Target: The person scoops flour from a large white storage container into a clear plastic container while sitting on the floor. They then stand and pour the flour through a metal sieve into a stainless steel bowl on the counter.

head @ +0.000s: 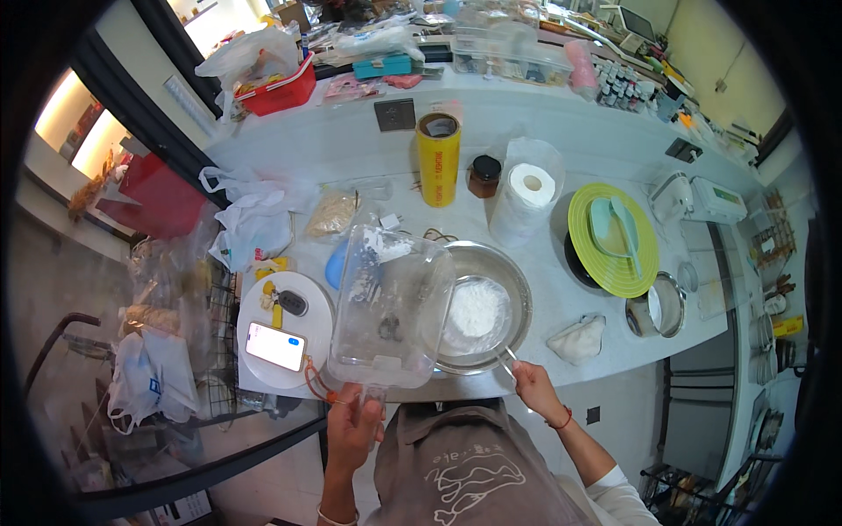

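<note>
My left hand (pixel 354 421) grips the handle of a clear plastic bin (pixel 395 315), tilted over the counter with white powder stuck to its inside. The bin's right side overlaps the rim of a stainless steel bowl (pixel 523 299). White powder (pixel 477 309) lies heaped in a round, shallow layer within the bowl. At the bowl's lower right, my right hand (pixel 536 384) pinches a thin metal handle (pixel 506 365) that reaches over the rim; it looks like a sieve's, though the powder hides most of that tool.
Left of the bin, a white round board (pixel 253 358) carries a lit phone (pixel 276 346) and keys. Behind stand a yellow film roll (pixel 439 164), a lidded jar (pixel 485 176) and a paper towel roll (pixel 523 207). To the right are a cloth (pixel 577 340), a green plate (pixel 641 276) and metal rings (pixel 671 306).
</note>
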Demonstrator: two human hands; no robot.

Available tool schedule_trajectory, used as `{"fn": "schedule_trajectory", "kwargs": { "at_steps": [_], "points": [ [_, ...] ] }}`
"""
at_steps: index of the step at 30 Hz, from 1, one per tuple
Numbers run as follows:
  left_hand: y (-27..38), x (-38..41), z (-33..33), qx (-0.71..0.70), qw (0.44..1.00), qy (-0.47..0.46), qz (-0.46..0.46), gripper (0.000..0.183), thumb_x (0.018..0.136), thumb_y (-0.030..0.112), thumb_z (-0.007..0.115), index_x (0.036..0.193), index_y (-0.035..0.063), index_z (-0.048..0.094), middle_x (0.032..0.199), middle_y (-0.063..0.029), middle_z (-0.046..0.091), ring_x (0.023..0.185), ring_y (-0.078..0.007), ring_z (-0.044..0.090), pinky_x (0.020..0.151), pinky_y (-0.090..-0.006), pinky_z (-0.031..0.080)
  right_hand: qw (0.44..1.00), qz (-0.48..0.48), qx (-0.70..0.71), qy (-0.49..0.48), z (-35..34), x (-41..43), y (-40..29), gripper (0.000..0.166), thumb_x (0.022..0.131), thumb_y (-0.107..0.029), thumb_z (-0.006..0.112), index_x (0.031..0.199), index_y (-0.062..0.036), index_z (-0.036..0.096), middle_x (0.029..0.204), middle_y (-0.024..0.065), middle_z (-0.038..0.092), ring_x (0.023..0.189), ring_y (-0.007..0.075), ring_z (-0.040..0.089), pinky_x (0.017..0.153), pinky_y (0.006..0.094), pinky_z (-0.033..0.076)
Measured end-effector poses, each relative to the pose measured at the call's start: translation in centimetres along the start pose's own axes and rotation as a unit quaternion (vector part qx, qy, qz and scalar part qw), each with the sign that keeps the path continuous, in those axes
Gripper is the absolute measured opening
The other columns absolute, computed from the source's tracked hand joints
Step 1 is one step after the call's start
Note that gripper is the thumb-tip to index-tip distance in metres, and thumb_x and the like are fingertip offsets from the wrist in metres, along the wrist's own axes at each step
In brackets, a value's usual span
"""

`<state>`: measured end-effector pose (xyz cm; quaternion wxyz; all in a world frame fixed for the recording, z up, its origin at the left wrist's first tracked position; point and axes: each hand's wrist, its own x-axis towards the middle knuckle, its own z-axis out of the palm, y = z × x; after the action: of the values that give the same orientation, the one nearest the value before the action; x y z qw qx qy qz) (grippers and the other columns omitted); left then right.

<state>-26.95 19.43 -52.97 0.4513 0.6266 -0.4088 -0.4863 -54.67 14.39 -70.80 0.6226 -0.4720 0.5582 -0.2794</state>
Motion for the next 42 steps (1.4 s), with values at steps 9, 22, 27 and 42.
{"fn": "schedule_trajectory", "kwargs": {
  "at_steps": [9, 22, 27, 42],
  "points": [
    [0.1, -0.1, -0.1, 0.009, 1.000, 0.000, -0.011, 0.038, 0.090, 0.036, 0.052, 0.108, 0.0020, 0.050, 0.067, -0.0032, 0.050, 0.047, -0.0055, 0.045, 0.041, -0.0177, 0.038, 1.000, 0.005, -0.004, -0.015, -0.3, 0.1, 0.4, 0.042, 0.096, -0.030, 0.041, 0.064, -0.0038, 0.043, 0.050, -0.0033, 0.039, 0.047, 0.0067, 0.036, 0.045, 0.0266, 0.032],
    [-0.4, -0.1, -0.1, 0.018, 1.000, 0.009, -0.018, 0.034, 0.090, 0.034, 0.052, 0.103, 0.0028, 0.050, 0.067, -0.0029, 0.051, 0.046, -0.0061, 0.045, 0.040, -0.0182, 0.037, 1.000, -0.022, -0.003, 0.003, 0.0, 0.5, 1.0, 0.041, 0.096, -0.031, 0.042, 0.063, -0.0061, 0.045, 0.050, -0.0041, 0.041, 0.046, 0.0046, 0.036, 0.043, 0.0234, 0.031],
    [-0.4, -0.1, -0.2, 0.014, 1.000, -0.004, -0.012, 0.033, 0.090, 0.033, 0.052, 0.104, 0.0027, 0.049, 0.067, -0.0030, 0.051, 0.045, -0.0062, 0.045, 0.041, -0.0182, 0.037, 0.999, -0.027, -0.019, -0.005, 0.1, 0.5, 0.6, 0.040, 0.096, -0.030, 0.041, 0.064, -0.0057, 0.045, 0.050, -0.0040, 0.040, 0.045, 0.0050, 0.035, 0.042, 0.0236, 0.031],
    [-0.7, 0.0, -0.1, 0.012, 1.000, -0.008, -0.023, 0.032, 0.090, 0.033, 0.053, 0.101, 0.0027, 0.049, 0.067, -0.0040, 0.051, 0.045, -0.0063, 0.045, 0.040, -0.0192, 0.037, 0.999, -0.027, -0.033, 0.004, 0.0, 0.4, 0.4, 0.042, 0.096, -0.029, 0.041, 0.065, -0.0001, 0.043, 0.052, 0.0011, 0.039, 0.051, 0.0108, 0.034, 0.048, 0.0298, 0.033]
  ]
}}
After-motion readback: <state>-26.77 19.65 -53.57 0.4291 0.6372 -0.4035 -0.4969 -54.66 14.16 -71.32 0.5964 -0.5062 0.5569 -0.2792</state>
